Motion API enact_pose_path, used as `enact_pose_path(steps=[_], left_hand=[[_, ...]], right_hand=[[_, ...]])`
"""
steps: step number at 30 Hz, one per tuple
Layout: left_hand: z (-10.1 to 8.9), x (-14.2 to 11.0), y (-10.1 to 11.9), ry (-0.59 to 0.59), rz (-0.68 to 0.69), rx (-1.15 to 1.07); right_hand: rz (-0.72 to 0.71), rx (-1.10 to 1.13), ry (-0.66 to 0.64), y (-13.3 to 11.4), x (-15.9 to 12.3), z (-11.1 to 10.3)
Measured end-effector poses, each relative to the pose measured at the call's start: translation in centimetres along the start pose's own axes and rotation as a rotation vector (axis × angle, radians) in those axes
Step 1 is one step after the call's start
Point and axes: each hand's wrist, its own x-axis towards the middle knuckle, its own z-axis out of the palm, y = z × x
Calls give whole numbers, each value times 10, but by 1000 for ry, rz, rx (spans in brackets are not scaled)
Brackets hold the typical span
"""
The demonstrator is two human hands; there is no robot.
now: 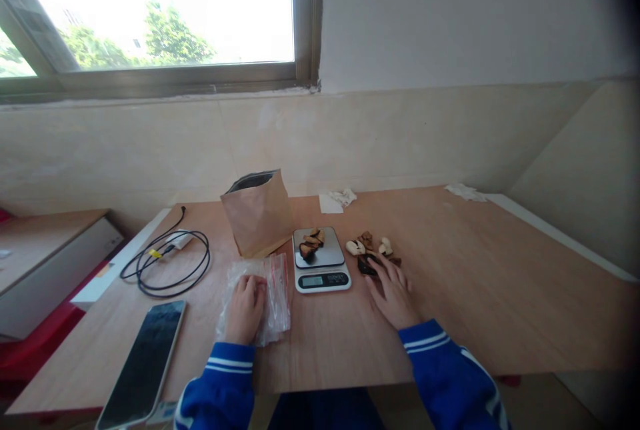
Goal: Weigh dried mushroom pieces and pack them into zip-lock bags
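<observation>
My left hand (246,307) lies on a pile of clear zip bags (277,297) with red seal strips. Its fingers are curled in, and whatever may be inside them is hidden. On the right, my right hand (393,291) has its fingers stretched out, the tips touching a dark dried slice (367,265). Around those fingertips lie several dried pieces, among them a pale one (355,247) and a brown one (366,239). Between my hands stands a white kitchen scale (325,281), its display lit but too small to read. A few brown dried slices (311,243) rest on its metal plate.
An open brown paper pouch (260,213) stands upright behind the bags. To the left are a coiled black cable (207,263), a white adapter (179,239) and a phone (145,363) near the front edge. Crumpled tissue (344,197) lies by the wall.
</observation>
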Motion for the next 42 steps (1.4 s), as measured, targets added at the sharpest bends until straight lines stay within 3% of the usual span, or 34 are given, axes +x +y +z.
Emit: enact_pose_path(steps=[16,31,42], left_hand=[[-1,-1,2,6,11,-1],[-1,-1,2,4,8,-3],[-1,-2,2,5,8,-10]], right_hand=[[62,100,-16,-3,-6,-12],[24,81,34,-1,-7,-10],[13,83,-15,-5,-6,-14]])
